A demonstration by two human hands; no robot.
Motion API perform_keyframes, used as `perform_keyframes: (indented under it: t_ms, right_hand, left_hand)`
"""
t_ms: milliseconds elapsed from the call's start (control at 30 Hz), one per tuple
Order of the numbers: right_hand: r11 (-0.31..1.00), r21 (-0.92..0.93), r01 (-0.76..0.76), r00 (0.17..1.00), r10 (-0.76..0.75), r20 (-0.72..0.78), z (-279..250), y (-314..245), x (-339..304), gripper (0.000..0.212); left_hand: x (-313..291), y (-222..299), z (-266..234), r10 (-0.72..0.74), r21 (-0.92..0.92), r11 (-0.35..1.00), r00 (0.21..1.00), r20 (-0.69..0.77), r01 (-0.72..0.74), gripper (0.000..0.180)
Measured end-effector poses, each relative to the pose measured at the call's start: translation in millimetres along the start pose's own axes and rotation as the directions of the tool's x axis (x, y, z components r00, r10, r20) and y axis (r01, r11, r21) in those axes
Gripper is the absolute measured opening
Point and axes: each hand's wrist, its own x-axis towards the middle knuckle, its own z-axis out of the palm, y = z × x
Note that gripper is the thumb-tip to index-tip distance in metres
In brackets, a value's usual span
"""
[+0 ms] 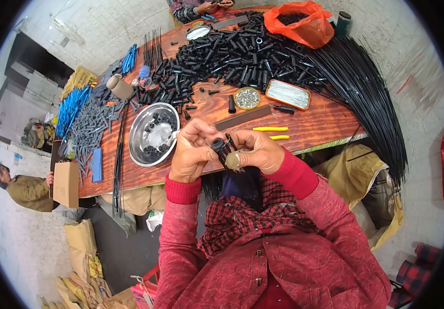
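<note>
Looks like a fit-one-piece-into-another step, so I'd say the trick is keeping both hands close in front of the chest, lining the parts up square before pushing, and letting the fingertips do the work instead of the whole fist. The left hand [191, 152] is curled, fingers pinched around a short black plastic tube [219, 146], which sits right between the two hands just off the near edge of the counter [314, 126]. The right hand [260, 152] is closed too, thumb and fingers pressed onto the other end of that tube, with a thin black pin [231, 141] poking up beside it and something small and brownish tucked under the thumb; can't tell what that bit is. Neither hand is spread at all. Just beyond the left hand is a steel bowl [152, 135] with a few black rings in it. Past the right hand lie a dark flat bar [242, 118] and two yellow-handled tools [271, 132], then a small round tin of metal bits [246, 98] and an orange-rimmed tray [288, 94]. Farther back there's a big heap of black tubes [237, 56], an orange bag [299, 23], and a fat bundle of black rods [371, 98] drooping off the right end. Blue parts [73, 108] sit at the far left.
</note>
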Motion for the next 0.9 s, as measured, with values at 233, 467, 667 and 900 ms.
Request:
perform_keyframes:
  t_ms: [233, 467, 667, 900]
  right_hand:
    - [0.997, -0.039, 0.069, 0.967, -0.076, -0.244, 2.4, 4.7, 4.4, 0.028]
    - [0.976, -0.147, 0.164, 0.94, -0.199, -0.275, 4.7, 7.8, 7.2, 0.026]
    - [0.985, -0.125, 0.118, 0.944, -0.15, -0.295, 13.9, 14.1, 11.4, 0.024]
    - [0.993, -0.098, 0.06, 0.954, -0.086, -0.288, 20.3, 2.2, 9.4, 0.025]
  left_hand:
    - [0.7, 4.0, 19.3, 0.11, 0.341, 0.939, 0.972, -0.206, -0.034, 0.046]
    - [-5.4, 28.5, 52.4, 0.082, 0.582, 0.8, 0.932, -0.353, 0.15, 0.034]
    - [-7.3, 38.9, 54.4, 0.039, 0.684, 0.685, 0.924, -0.382, 0.253, 0.032]
    - [-11.7, 36.7, 58.0, 0.085, 0.656, 0.732, 0.93, -0.357, 0.184, 0.032]
